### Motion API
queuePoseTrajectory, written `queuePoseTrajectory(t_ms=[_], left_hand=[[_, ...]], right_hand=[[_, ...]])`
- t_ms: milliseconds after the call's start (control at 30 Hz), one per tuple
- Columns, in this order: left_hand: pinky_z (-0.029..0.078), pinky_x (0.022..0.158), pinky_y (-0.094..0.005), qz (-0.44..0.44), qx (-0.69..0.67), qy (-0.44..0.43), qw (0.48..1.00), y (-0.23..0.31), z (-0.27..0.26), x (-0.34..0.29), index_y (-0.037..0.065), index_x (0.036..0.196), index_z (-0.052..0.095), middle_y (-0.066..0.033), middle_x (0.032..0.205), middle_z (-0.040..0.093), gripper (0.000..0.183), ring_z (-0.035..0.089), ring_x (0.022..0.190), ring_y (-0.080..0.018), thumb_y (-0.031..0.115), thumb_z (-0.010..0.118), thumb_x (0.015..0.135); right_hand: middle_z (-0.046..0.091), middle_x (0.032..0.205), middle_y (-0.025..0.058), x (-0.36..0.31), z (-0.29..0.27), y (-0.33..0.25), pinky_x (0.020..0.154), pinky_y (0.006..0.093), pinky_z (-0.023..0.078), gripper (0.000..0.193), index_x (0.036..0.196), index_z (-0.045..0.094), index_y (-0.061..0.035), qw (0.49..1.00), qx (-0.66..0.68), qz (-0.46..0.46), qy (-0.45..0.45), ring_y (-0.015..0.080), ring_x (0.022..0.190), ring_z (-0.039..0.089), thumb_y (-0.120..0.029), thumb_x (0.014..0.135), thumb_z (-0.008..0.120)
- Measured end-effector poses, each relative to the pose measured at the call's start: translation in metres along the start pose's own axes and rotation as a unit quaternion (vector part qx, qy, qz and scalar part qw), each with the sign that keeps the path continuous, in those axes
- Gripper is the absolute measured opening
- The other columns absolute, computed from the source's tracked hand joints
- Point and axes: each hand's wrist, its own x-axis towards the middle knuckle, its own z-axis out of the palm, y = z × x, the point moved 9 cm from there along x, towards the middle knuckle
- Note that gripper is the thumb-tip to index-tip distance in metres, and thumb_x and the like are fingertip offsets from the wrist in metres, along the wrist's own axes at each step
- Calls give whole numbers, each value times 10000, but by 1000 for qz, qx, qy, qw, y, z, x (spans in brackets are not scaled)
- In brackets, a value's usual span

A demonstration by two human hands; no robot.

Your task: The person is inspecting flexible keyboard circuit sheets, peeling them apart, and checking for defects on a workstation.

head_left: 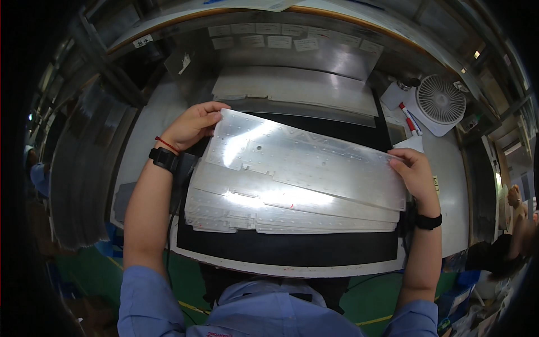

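Note:
A flat silvery metal sheet [314, 157], dotted with small bumps and holes, is tilted between my two hands. My left hand [193, 126] pinches its upper left corner, thumb on top. At the sheet's upper right corner my right hand [414, 171] grips the edge, fingers beyond and thumb over the face. Below and partly under this sheet lies a fanned stack of similar metal sheets [303, 219] with notched edges. The stack rests on a black mat [292, 250]. How far the held sheet is lifted off the stack I cannot tell.
Behind the mat lies another pile of metal sheets [292, 84]. A white round fan [441, 100] and red markers [410, 121] stand at the back right. Tall stacks of sheets [84, 168] rise at the left. Another person's arm [517, 216] shows at the far right.

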Motion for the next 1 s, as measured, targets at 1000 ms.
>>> queuePoseTrajectory(t_ms=[1000], left_hand=[[458, 990, -293, 82, 76, -59, 992, 24, 26, -7, -28, 1174, 633, -108, 1243, 628, 386, 603, 1100, -157, 300, 576, 978]], right_hand=[[669, 987, 73, -5, 10, -22, 844, 279, 467, 297, 1107, 682, -11, 996, -67, -39, -48, 159, 915, 608, -102, 827, 722]])
